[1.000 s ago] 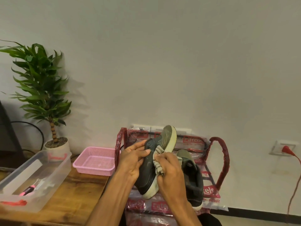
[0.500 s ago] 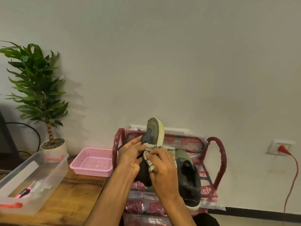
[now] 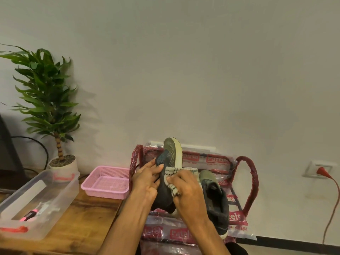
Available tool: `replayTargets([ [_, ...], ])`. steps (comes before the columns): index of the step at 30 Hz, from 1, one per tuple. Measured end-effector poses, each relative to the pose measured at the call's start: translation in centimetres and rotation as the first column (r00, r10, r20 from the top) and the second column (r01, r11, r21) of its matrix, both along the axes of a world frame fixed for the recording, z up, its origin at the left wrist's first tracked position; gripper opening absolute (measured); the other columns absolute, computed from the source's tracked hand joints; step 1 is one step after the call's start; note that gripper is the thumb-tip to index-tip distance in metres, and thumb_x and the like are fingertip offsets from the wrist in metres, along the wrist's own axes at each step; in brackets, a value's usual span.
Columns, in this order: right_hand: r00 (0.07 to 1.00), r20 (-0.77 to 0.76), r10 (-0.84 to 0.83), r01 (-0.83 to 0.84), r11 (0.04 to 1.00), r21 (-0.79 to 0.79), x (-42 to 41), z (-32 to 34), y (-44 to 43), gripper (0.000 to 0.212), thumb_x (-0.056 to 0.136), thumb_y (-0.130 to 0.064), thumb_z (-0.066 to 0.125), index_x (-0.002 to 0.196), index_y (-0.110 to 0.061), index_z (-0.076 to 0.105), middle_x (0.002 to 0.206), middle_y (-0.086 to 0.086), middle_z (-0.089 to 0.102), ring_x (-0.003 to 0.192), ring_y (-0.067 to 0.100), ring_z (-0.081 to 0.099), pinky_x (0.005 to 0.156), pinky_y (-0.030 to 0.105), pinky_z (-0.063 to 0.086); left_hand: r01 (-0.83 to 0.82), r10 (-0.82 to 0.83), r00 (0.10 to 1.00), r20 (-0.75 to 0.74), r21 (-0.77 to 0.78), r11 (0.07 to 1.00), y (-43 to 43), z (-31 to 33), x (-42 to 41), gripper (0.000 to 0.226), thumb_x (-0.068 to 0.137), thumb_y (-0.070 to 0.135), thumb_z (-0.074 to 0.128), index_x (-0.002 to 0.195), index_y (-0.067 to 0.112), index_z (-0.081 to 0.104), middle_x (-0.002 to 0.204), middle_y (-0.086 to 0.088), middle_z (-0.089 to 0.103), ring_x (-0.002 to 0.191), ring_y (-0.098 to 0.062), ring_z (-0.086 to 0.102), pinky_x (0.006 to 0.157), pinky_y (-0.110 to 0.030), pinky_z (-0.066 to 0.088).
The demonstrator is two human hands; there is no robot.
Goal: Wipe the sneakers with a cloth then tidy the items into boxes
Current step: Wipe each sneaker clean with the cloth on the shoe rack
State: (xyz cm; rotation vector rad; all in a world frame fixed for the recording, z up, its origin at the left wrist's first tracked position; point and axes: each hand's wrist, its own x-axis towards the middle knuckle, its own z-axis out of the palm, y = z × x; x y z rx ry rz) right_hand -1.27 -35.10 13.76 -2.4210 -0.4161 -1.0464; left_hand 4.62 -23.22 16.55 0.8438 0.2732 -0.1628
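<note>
Dark grey sneaker (image 3: 171, 155) held raised in front of the wall, toe up, grey-green sole with pale rim turned toward the camera and to the right. Left grip (image 3: 145, 183) closed round the upper from the left, fingertips on the dark patch near the toe. Right grip (image 3: 187, 190) bunched on a pale cloth (image 3: 170, 173) with dark stripes, pinching it and pressing it against the side of the sneaker at mid-length. Heel end hidden behind both wrists; contact with anything below not determinable.

Second sneaker (image 3: 215, 199) just right of the right grip, lying on a plastic-wrapped red frame (image 3: 253, 181), opening toward the camera.

Wooden bench (image 3: 82, 223) at left, carrying a pink basket (image 3: 104, 194) beside the frame and a clear box (image 3: 60, 196) nearer the left edge. Pink marker (image 3: 29, 215) inside the clear box, with white items beside it, possibly packaging, too blurred to name. Potted plant (image 3: 46, 92) behind the clear box, against the wall. Wall socket (image 3: 311, 167) with red plug and cord at far right
</note>
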Motion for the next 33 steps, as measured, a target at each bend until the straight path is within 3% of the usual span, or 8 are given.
replayTargets([
  [6, 0.995, -0.067, -0.069, 0.075, 0.994, 0.083, 0.7, 0.5, -0.2, 0.035, 0.07, 0.011, 0.063, 0.096, -0.01, 0.071, 0.087, -0.004, 0.056, 0.083, 0.014, 0.051, 0.067, 0.025, 0.045, -0.072, 0.072, 0.997, 0.028, 0.019, 0.997, -0.6, 1.2, 0.3, 0.029, 0.081, -0.014, 0.061, 0.099, 0.008, 0.067, 0.088, -0.012, 0.072, 0.076, -0.022, 0.069, 0.06, -0.028, 0.059],
  [9, 0.999, -0.019, 0.026, -0.026, 0.999, -0.02, -1.0, -0.1, -0.1, 0.019, 0.076, 0.003, 0.064, 0.087, -0.012, 0.069, 0.086, -0.008, 0.054, 0.085, 0.009, 0.048, 0.075, 0.019, 0.04, -0.103, 0.102, 0.995, 0.017, 0.028, 0.994, -0.4, 1.5, 0.8, 0.031, 0.081, -0.015, 0.061, 0.1, 0.009, 0.068, 0.086, -0.011, 0.074, 0.075, -0.021, 0.071, 0.061, -0.029, 0.059],
  [14, 0.994, 0.009, 0.108, -0.103, 0.966, -0.235, -1.5, -0.3, -1.0, 0.022, 0.071, 0.005, 0.075, 0.082, -0.013, 0.068, 0.084, -0.006, 0.058, 0.085, 0.013, 0.052, 0.077, 0.023, 0.044, -0.12, 0.12, 0.993, -0.004, -0.02, 0.993, -0.8, 1.5, 0.7, 0.03, 0.083, -0.015, 0.058, 0.101, 0.008, 0.067, 0.089, -0.011, 0.072, 0.078, -0.021, 0.069, 0.065, -0.03, 0.056],
  [19, 0.989, 0.145, -0.035, 0.055, 0.989, -0.139, 0.8, 2.3, -0.8, 0.022, 0.068, 0.006, 0.077, 0.084, -0.009, 0.071, 0.086, 0.002, 0.064, 0.089, 0.018, 0.058, 0.085, 0.03, 0.051, -0.039, 0.039, 0.999, -0.001, -0.012, 0.999, -1.8, 1.7, 0.7, 0.032, 0.086, -0.014, 0.054, 0.103, 0.009, 0.067, 0.091, -0.014, 0.071, 0.078, -0.023, 0.068, 0.056, -0.028, 0.058],
  [22, 0.991, 0.128, 0.043, -0.014, 0.974, -0.226, 0.5, 2.2, -0.7, 0.02, 0.071, 0.002, 0.077, 0.084, -0.011, 0.07, 0.086, 0.0, 0.063, 0.088, 0.017, 0.056, 0.086, 0.028, 0.048, -0.045, 0.045, 0.999, -0.011, -0.05, 0.998, -1.3, 1.4, 1.3, 0.033, 0.087, -0.013, 0.052, 0.108, 0.009, 0.067, 0.094, -0.015, 0.07, 0.08, -0.024, 0.068, 0.053, -0.029, 0.058],
  [26, 0.992, 0.017, 0.121, -0.107, 0.923, -0.369, -1.0, 1.0, -2.1, 0.018, 0.07, -0.006, 0.08, 0.077, -0.018, 0.068, 0.084, -0.008, 0.06, 0.089, 0.011, 0.054, 0.083, 0.024, 0.047, -0.051, 0.051, 0.999, -0.003, -0.1, 0.994, -0.9, 0.9, 1.4, 0.037, 0.089, -0.012, 0.052, 0.117, 0.009, 0.063, 0.099, -0.014, 0.068, 0.09, -0.025, 0.065, 0.086, -0.038, 0.052],
  [29, 1.0, -0.01, 0.001, -0.003, 0.978, -0.207, -0.3, 0.8, -3.6, 0.027, 0.065, 0.004, 0.079, 0.074, -0.018, 0.068, 0.083, -0.009, 0.059, 0.082, 0.008, 0.052, 0.069, 0.026, 0.051, -0.082, 0.085, 0.996, 0.016, -0.136, 0.987, -0.6, 0.3, 1.3, 0.039, 0.089, -0.01, 0.054, 0.12, 0.011, 0.064, 0.112, -0.013, 0.068, 0.106, -0.026, 0.062, 0.105, -0.042, 0.044],
  [33, 0.993, -0.032, -0.116, 0.119, 0.986, 0.119, 0.7, 1.7, -4.3, 0.043, 0.063, 0.016, 0.073, 0.092, -0.015, 0.073, 0.092, -0.007, 0.06, 0.088, 0.006, 0.049, 0.073, 0.023, 0.049, -0.081, 0.087, 0.996, 0.028, -0.17, 0.982, 0.0, 0.2, 1.5, 0.035, 0.089, -0.009, 0.055, 0.114, 0.014, 0.066, 0.108, -0.01, 0.07, 0.098, -0.024, 0.065, 0.099, -0.039, 0.047],
])
